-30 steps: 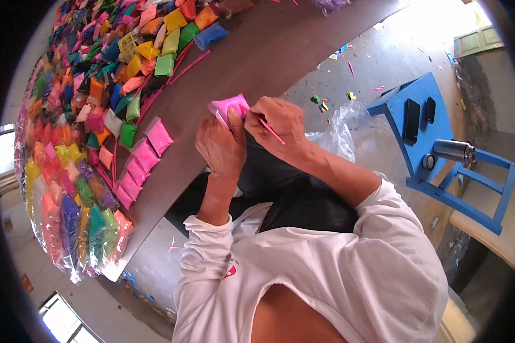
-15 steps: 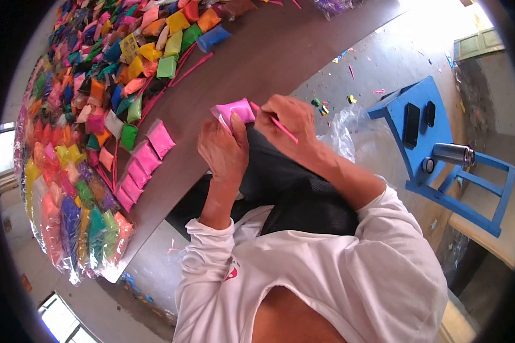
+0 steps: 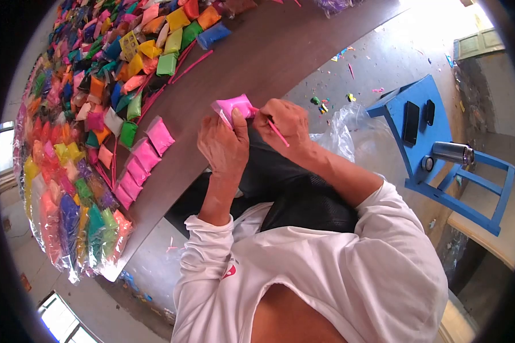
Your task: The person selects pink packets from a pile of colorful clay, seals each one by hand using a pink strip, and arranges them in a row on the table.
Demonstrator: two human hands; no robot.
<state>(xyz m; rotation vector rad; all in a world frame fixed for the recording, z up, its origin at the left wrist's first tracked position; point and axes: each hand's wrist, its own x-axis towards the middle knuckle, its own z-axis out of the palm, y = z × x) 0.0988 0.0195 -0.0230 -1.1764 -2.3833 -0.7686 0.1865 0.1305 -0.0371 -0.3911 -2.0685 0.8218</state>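
Observation:
A small pink packet [image 3: 233,107] is pinched between the thumb and fingers of my left hand [image 3: 224,143], above the brown table's near edge. Closed round a thin pink stick [image 3: 278,134], my right hand [image 3: 285,124] is just right of the packet. The stick's upper end touches or nearly touches the packet's right edge. On the table to the left lies a slanting row of several pink packets [image 3: 145,155]. Thin pink sticks [image 3: 190,67] lie beyond them, beside the big heap of coloured packets [image 3: 100,86].
Clear bags of coloured packets [image 3: 71,228] lie at the table's left end. At the right stands a blue stool [image 3: 397,114] with a black phone [image 3: 410,123], a dark case [image 3: 429,112] and a steel flask [image 3: 452,153]. A clear plastic bag [image 3: 363,134] hangs beside my right forearm.
My right hand has shifted slightly left, and the pink stick has moved up and left against the packet's edge. My left hand still holds the packet in nearly the same place.

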